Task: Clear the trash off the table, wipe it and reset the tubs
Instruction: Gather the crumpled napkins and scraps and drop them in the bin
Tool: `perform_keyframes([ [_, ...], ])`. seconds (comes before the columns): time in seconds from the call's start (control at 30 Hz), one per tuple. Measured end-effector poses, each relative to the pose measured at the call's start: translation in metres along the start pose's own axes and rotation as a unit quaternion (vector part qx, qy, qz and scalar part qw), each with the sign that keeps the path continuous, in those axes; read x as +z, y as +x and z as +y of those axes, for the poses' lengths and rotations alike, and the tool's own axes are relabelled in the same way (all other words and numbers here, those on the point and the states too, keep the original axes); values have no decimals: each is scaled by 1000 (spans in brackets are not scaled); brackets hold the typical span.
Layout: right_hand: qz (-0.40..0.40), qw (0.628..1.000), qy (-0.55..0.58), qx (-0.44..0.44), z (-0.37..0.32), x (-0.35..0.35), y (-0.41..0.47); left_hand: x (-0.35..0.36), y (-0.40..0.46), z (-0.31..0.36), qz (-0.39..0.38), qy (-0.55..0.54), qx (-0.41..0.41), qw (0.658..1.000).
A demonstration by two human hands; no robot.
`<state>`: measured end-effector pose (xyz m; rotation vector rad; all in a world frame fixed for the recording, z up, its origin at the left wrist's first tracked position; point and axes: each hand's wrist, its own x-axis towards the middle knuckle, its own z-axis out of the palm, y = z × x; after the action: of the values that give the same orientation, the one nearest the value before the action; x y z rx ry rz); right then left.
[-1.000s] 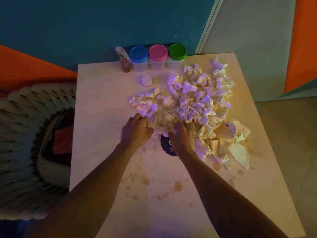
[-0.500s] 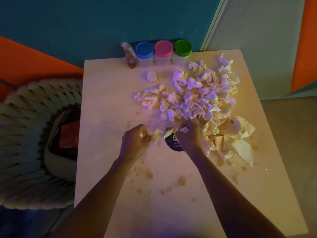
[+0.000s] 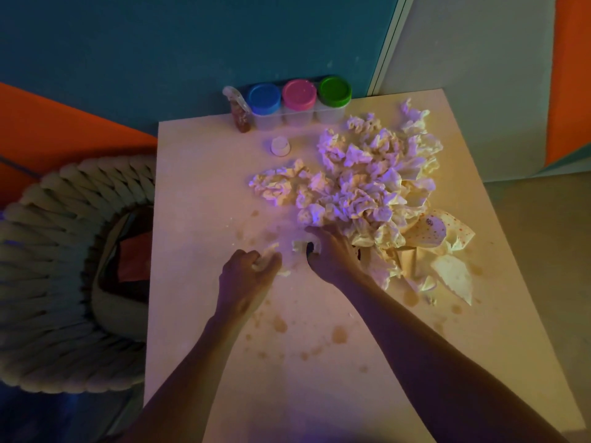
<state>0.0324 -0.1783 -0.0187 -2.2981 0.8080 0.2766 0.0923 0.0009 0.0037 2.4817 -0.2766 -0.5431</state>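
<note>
Both hands are down on the table (image 3: 198,314) at the near edge of the trash. The left hand (image 3: 248,276) has its fingers curled around a small wad of tissue (image 3: 267,262), gripping it just off the tabletop. Just beside it, not touching, the right hand (image 3: 332,254) presses into the near edge of the big heap of crumpled tissues (image 3: 361,183), fingers bent around another scrap (image 3: 303,246) with something dark showing under the palm; what that dark thing is, I cannot tell.

The heap is one sprawling mass filling the right half of the table, too tangled to count piece by piece. At its right edge lie dotted paper wrappers (image 3: 447,231), at least two, and one pale triangular scrap (image 3: 454,276) sits nearer the person.

Along the far edge, three tubs stand in a row, touching side by side: one blue-lidded tub (image 3: 264,99), one pink-lidded tub (image 3: 299,94), one green-lidded tub (image 3: 334,91). One small brown bottle (image 3: 240,113) stands just left of the blue one. One small white cap (image 3: 280,146) sits alone in front of the tubs.

Brown spill spots (image 3: 339,334) dot the tabletop near the forearms, well over half a dozen. One chunky woven basket (image 3: 48,282) sits on the floor to the left of the table.
</note>
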Motion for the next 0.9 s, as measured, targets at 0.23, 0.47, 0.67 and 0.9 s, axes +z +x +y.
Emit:
perform_keyframes([
  [0.23, -32, 986, -163, -30, 0, 18, 12, 0, 5, -14, 47, -7, 37, 998],
  [0.47, 16, 998, -64, -13, 5, 22, 9, 2, 27, -4, 20, 4, 100, 995],
  [0.67, 96, 990, 94, 41, 2, 6, -3, 19, 65, 35, 1, 94, 149, 984],
  [0.9, 114, 983, 142, 32, -7, -20, -4, 41, 97, 68, -57, 208, 180, 960],
])
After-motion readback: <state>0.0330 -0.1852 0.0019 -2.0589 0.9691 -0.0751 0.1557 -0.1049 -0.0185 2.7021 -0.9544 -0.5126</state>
